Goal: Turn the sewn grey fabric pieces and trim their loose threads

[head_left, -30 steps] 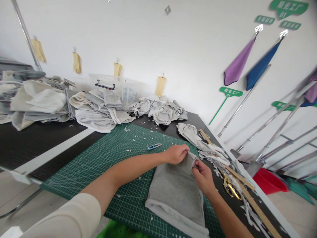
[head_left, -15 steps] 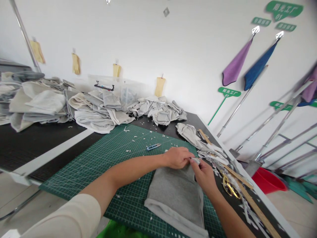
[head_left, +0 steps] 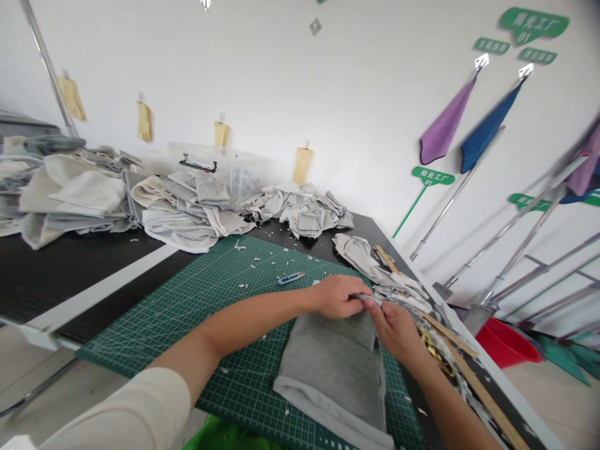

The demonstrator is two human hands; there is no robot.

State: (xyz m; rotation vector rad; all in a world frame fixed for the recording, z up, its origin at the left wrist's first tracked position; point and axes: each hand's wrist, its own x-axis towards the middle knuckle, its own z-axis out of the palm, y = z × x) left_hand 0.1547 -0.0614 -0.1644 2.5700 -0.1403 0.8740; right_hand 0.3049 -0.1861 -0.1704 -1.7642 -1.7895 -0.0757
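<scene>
A grey piece of fabric (head_left: 332,369) lies on the green cutting mat (head_left: 187,322), with a paler band along its near edge. My left hand (head_left: 340,296) is closed on the far edge of this fabric, fingers curled over it. Close beside it, my right hand (head_left: 394,325) pinches the same edge at the far right corner, which is lifted a little. Both hands nearly touch there. A blue thread snipper (head_left: 290,278) rests on the mat beyond my left forearm, among small white scraps.
Piles of grey and white fabric (head_left: 182,206) stand at the back and left, before a clear plastic box (head_left: 244,165). To the right lie gold-handled scissors (head_left: 434,350), wooden rulers (head_left: 485,390) and fabric strips. A red bucket (head_left: 506,342) stands beyond the table's right edge.
My right hand has shifted slightly up and to the right, its forearm now partly covering the scissors. The pinched fabric edge is stretched a bit further between both hands.
</scene>
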